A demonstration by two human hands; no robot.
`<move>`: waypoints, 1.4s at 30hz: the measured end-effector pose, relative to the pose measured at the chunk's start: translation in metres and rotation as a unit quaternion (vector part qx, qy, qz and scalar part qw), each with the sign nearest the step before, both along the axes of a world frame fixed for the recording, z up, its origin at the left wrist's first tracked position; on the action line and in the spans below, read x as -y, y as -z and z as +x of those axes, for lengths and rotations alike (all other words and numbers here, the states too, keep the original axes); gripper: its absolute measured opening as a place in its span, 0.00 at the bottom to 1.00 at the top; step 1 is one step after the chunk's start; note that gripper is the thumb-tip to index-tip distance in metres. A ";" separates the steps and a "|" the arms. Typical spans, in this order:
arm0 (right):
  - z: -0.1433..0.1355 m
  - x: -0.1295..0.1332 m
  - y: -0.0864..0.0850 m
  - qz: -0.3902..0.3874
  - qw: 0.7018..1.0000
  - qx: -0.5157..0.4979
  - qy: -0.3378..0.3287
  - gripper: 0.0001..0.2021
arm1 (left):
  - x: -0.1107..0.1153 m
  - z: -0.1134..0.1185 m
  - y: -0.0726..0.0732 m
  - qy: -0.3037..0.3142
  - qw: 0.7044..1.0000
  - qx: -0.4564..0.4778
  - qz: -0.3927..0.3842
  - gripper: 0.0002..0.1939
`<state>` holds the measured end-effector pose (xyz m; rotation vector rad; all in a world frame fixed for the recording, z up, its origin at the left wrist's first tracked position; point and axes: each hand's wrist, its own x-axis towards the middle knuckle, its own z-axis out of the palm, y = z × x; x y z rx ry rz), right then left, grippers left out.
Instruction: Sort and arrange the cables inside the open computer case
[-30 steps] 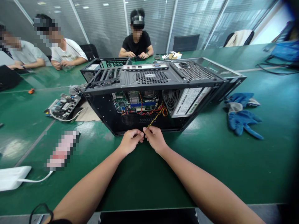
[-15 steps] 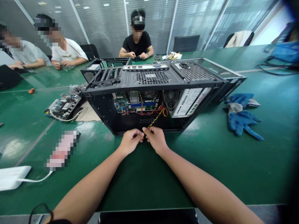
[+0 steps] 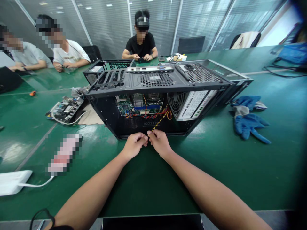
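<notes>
A yellow-and-black twisted cable (image 3: 158,123) runs out of the open side of a black computer case (image 3: 115,127), from a bundle beside the power supply (image 3: 195,105). Near its free end, my right hand (image 3: 159,142) pinches it between thumb and fingers. My left hand (image 3: 135,145) is closed too, its fingertips meeting the right ones at the cable's end; fingers mostly hide what lies between them. Both hands are just in front of the case's lower edge. Inside the case shows a green motherboard (image 3: 126,107) with a heatsink and several coloured wires.
Blue gloves (image 3: 249,124) lie to the right. On the left are a loose circuit board (image 3: 66,110), a blurred-out pink device (image 3: 64,153) and a white power bank (image 3: 14,182) joined by a cable. Another case (image 3: 236,84) stands behind. Several people sit across the green table (image 3: 227,179).
Almost nothing differs. My right fingertips have shifted very slightly to the right with the cable; my left hand stays in place.
</notes>
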<state>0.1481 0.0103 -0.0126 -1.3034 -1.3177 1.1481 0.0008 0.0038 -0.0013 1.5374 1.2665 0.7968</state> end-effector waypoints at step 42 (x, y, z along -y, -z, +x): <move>-0.010 -0.005 0.015 0.012 0.995 0.044 0.088 0.20 | -0.006 -0.001 0.009 0.003 0.999 0.033 -0.028 0.14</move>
